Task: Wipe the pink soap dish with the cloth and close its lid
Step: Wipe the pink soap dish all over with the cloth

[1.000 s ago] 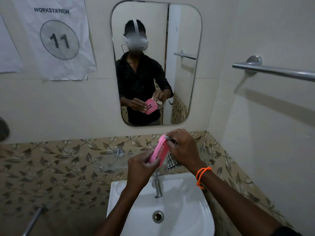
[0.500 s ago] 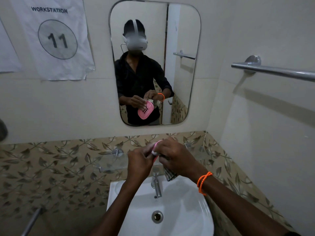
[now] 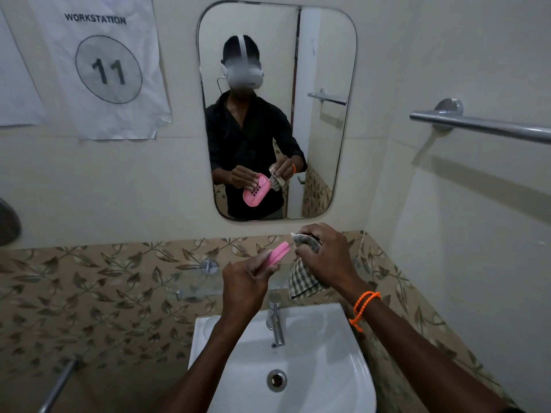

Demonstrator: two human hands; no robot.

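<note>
A small bathroom: white washbasin [image 3: 337, 380] with tap [image 3: 275, 321], wall mirror [image 3: 325, 84], towel rail [image 3: 483, 126], leaf-patterned tiles [image 3: 98, 293].

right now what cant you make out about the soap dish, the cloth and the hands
- Soap dish, head view: seen edge-on, so its inside, and any soap, is hidden.
- Lid: two pink halves lie close together; whether fully shut is unclear, and the mirror reflection is too small.
- Cloth: its upper part is bunched in the right hand.
- Left hand: fingertips hidden behind the dish, so the exact grip is unclear.
</note>
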